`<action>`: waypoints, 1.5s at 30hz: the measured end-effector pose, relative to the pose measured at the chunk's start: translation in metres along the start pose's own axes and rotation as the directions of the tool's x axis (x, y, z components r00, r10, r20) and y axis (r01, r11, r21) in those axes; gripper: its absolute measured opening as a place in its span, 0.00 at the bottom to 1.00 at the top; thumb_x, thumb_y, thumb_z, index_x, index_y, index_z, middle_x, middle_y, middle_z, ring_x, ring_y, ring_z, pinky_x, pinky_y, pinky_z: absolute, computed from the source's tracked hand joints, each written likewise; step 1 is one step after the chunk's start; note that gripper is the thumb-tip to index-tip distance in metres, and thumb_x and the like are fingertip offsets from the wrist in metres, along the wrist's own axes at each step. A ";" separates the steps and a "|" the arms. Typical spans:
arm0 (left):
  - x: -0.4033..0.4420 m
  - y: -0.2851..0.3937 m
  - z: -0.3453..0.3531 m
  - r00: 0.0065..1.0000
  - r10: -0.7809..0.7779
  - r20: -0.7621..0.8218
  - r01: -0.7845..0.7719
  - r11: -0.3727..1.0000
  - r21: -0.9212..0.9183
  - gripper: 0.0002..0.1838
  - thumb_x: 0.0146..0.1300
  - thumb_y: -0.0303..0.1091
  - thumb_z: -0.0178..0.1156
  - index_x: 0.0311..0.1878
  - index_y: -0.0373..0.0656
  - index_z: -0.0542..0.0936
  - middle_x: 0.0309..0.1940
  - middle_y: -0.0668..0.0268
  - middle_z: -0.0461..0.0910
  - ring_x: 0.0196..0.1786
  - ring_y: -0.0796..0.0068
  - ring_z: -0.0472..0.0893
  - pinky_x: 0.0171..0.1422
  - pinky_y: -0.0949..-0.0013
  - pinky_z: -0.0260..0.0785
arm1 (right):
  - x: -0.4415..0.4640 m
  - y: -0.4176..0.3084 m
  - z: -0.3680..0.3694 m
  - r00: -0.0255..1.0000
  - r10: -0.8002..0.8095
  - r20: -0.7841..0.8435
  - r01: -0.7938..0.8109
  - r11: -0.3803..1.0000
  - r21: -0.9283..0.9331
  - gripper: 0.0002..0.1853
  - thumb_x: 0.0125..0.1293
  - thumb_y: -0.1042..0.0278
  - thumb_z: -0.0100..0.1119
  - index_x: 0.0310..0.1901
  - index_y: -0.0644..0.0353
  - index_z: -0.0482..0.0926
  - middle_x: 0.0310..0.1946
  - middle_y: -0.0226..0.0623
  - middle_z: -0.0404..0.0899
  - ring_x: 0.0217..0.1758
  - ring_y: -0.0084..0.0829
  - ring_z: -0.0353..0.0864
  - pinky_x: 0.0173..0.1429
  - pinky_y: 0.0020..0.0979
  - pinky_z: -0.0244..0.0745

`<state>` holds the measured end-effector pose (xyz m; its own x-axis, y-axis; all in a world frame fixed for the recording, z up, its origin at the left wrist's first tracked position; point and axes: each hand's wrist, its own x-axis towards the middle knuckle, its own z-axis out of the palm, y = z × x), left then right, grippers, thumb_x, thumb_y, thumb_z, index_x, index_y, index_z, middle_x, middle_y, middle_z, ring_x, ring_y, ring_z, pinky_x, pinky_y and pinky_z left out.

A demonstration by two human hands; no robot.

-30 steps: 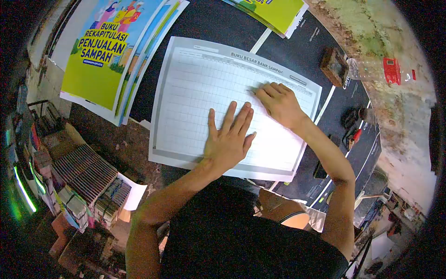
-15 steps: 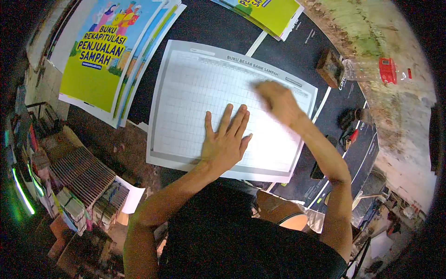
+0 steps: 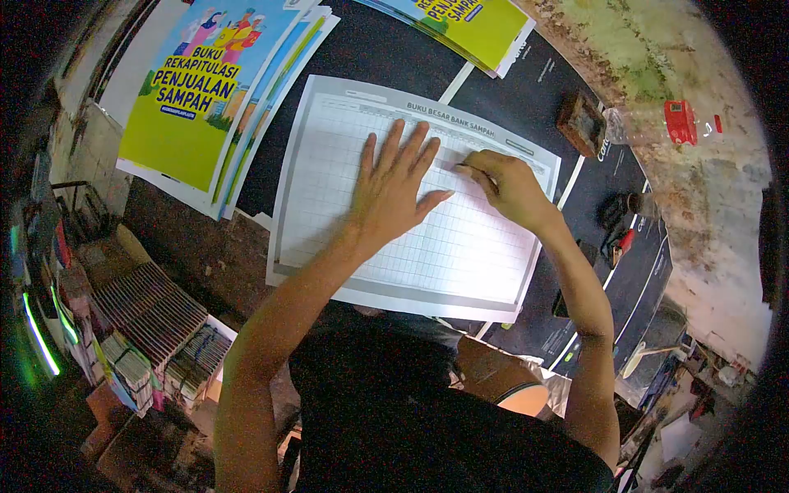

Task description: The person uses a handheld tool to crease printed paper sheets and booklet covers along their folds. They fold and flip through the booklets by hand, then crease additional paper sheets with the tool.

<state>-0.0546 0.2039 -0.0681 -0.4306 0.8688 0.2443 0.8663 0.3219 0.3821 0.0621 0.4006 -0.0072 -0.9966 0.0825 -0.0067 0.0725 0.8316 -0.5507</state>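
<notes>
Printed sheet [image 3: 448, 242] headed "BUKU BESAR BANK SAMPAH"; left hand [image 3: 390, 187] spread, right hand [image 3: 515, 191] curled, pinch unclear.

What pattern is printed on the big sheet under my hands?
The sheet has a grid of thin lines on white, best seen in the head view.

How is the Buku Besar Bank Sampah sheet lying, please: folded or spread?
Spread: the Buku Besar Bank Sampah sheet shows all four corners, beneath the left hand and right hand.
</notes>
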 end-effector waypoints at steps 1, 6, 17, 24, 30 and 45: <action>0.001 -0.002 0.001 1.000 -0.006 0.007 0.006 1.000 0.000 0.42 0.68 0.66 0.57 0.76 0.47 0.68 0.81 0.59 0.55 0.84 0.50 0.49 0.82 0.34 0.39 | 0.001 0.002 0.004 1.000 -0.022 -0.007 0.022 1.000 -0.005 0.09 0.73 0.67 0.59 0.51 0.56 0.84 0.37 0.44 0.83 0.33 0.46 0.82 0.42 0.41 0.75; 0.001 -0.002 0.003 0.998 -0.034 0.058 0.033 0.999 0.024 0.44 0.66 0.69 0.56 0.77 0.50 0.67 0.82 0.60 0.54 0.84 0.52 0.48 0.83 0.35 0.37 | 0.003 -0.008 0.022 0.995 0.089 -0.048 -0.101 0.900 -0.424 0.10 0.73 0.55 0.57 0.45 0.49 0.83 0.33 0.34 0.83 0.35 0.42 0.83 0.47 0.44 0.72; 0.003 -0.002 -0.001 0.997 -0.043 0.071 0.042 0.999 0.012 0.44 0.65 0.68 0.57 0.77 0.51 0.67 0.82 0.62 0.54 0.84 0.54 0.47 0.83 0.36 0.36 | 0.009 -0.010 0.029 0.988 0.110 -0.106 -0.146 0.884 -0.444 0.12 0.72 0.50 0.59 0.41 0.50 0.82 0.28 0.35 0.84 0.29 0.40 0.83 0.42 0.40 0.70; 0.001 -0.001 0.001 0.996 -0.035 0.077 0.032 0.999 0.032 0.44 0.65 0.68 0.57 0.77 0.50 0.66 0.82 0.61 0.54 0.84 0.53 0.47 0.83 0.35 0.36 | 0.001 -0.014 0.043 0.955 0.094 -0.282 -0.217 0.869 -0.445 0.16 0.72 0.49 0.60 0.35 0.53 0.80 0.25 0.35 0.81 0.28 0.40 0.82 0.41 0.41 0.67; 0.004 -0.001 -0.003 0.996 -0.028 0.079 0.029 1.000 -0.006 0.42 0.66 0.65 0.58 0.76 0.47 0.68 0.81 0.58 0.56 0.84 0.52 0.48 0.83 0.36 0.36 | 0.004 -0.019 0.053 0.910 0.185 -0.370 -0.348 0.827 -0.442 0.19 0.70 0.46 0.61 0.30 0.52 0.81 0.26 0.36 0.84 0.30 0.38 0.84 0.40 0.38 0.68; 0.002 -0.001 0.000 0.995 -0.040 0.089 0.037 0.999 0.039 0.45 0.64 0.67 0.59 0.78 0.51 0.65 0.82 0.63 0.53 0.84 0.55 0.47 0.83 0.36 0.37 | 0.005 -0.014 0.061 0.903 0.070 -0.424 -0.269 0.862 -0.430 0.17 0.71 0.51 0.63 0.27 0.52 0.78 0.20 0.33 0.79 0.28 0.36 0.81 0.37 0.38 0.64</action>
<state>-0.0565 0.2054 -0.0684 -0.4408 0.8853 0.1481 0.8589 0.3681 0.3561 0.0535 0.3558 -0.0498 -0.8777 0.3656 0.3097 0.3477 0.9307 -0.1134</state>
